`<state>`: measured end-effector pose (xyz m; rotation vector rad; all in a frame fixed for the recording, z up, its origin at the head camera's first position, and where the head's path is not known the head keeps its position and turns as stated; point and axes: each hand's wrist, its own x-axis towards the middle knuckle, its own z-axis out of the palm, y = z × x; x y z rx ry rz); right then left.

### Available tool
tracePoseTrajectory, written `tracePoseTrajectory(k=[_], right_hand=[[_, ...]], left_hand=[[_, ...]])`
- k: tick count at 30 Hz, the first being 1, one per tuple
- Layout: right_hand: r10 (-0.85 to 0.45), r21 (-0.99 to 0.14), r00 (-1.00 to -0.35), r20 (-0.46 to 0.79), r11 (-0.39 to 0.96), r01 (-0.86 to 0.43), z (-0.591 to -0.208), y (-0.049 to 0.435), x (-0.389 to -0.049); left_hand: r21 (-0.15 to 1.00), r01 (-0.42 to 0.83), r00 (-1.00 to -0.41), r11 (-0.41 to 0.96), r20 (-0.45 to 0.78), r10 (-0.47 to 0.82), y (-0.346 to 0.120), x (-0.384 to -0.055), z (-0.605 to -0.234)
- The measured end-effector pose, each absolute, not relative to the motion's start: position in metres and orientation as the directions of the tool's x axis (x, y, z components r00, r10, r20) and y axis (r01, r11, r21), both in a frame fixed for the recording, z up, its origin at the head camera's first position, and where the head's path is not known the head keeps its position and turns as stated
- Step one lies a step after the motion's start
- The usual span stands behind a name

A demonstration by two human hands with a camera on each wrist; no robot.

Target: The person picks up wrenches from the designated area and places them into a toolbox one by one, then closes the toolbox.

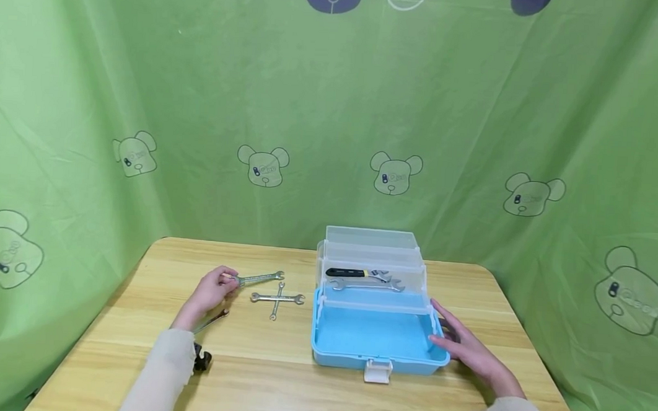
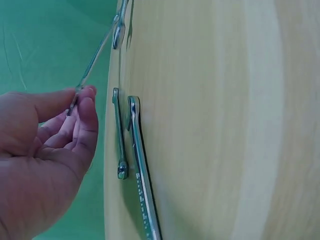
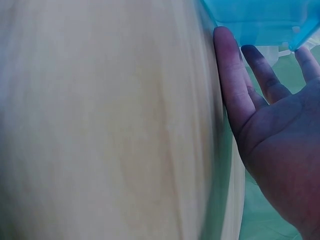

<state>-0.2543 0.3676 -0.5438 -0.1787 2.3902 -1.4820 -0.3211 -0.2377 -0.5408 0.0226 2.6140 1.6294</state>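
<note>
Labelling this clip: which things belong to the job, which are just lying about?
Job, likely:
- wrench in left hand
- two crossed wrenches
- wrench by that wrist
- black-handled wrench
- silver wrench beside it
- blue toolbox

Just there:
- table
- green curtain

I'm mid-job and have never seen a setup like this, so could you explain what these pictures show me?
There is no machine: these are a person's bare left hand and right hand. The wide picture looks forward and down from the head; each close one is taken from a wrist.

On the wooden table stands an open blue toolbox with clear trays. In the trays are a black-handled adjustable wrench and a plain wrench. Left of the toolbox, two crossed wrenches lie on the table, and another wrench lies near the left wrist.

The left hand pinches the held wrench near one end. The right hand rests against the toolbox's right side.
</note>
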Motion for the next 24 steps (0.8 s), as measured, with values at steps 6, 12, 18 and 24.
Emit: tracePoseTrajectory(k=[6,12,18,24], right_hand=[[-0.269,-0.884,-0.941,-0.204,0.464,0.059,-0.5448,0.3674,-0.2554],[-0.27,-0.879,-0.945,-0.186,0.475,0.037,-0.5443,0.3675,-0.256],[-0.272,-0.881,-0.946,-0.179,0.473,0.03,-0.5438,0.367,-0.2552],[-0.27,-0.88,-0.944,-0.19,0.474,0.041,-0.5433,0.3669,-0.2549]], left_hand=[[0.942,-0.061,-0.997,0.33,-0.071,0.018,-0.2389,-0.3215,-0.5421],[0.968,-0.07,-0.997,0.241,-0.076,0.016,-0.2386,-0.3205,-0.54],[0.977,-0.076,-0.997,0.2,-0.08,0.013,-0.2418,-0.3213,-0.5413],[0.985,-0.085,-0.996,0.148,-0.089,0.025,-0.2431,-0.3202,-0.5392]])
